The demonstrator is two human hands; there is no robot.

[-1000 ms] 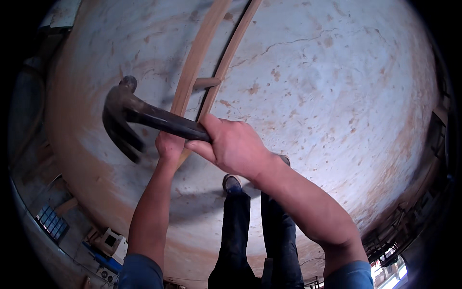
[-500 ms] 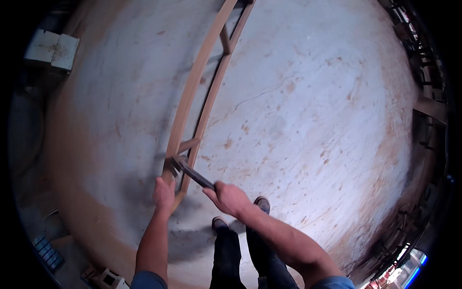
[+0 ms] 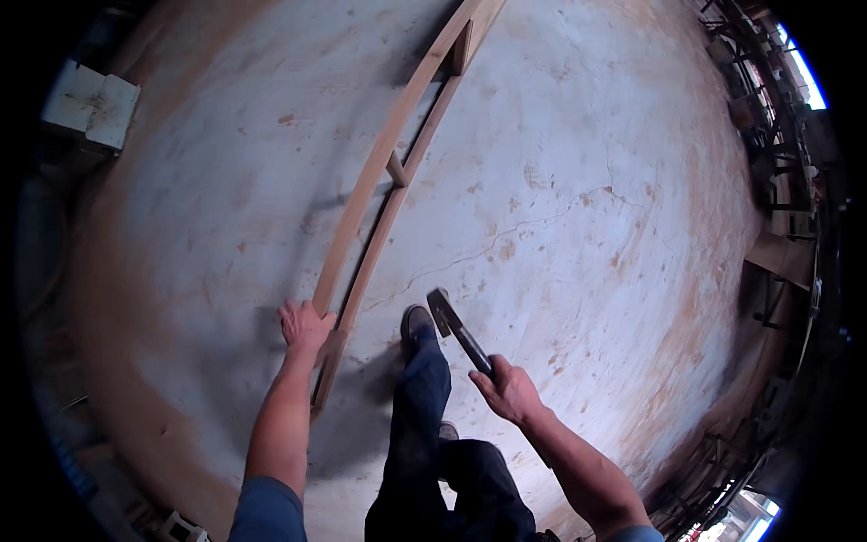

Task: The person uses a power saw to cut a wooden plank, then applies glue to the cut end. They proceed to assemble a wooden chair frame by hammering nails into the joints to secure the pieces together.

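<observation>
A long, narrow wooden frame (image 3: 354,210), two rails joined by short crosspieces, runs from near my left hand toward the far edge of the view. My left hand (image 3: 304,327) lies over the left rail near its close end, thumb on one side and fingers spread across the other. My right hand (image 3: 508,390) is closed round the dark handle of a hammer (image 3: 470,343). The hammer's metal head points away from me, to the right of the frame and apart from it. My left palm hides part of the rail.
A pale, stained floor (image 3: 560,289) with a thin crack spreads around the frame. My shoe (image 3: 417,323) stands just right of the frame. A white box-shaped object (image 3: 90,104) is at the far left. Dark racks and stacked items line the right, beside a brown panel (image 3: 781,257).
My right hand has drawn the hammer away from the frame, to the right. One foot has stepped forward. The frame's crosspieces now appear nearer, and my left hand sits over the rail.
</observation>
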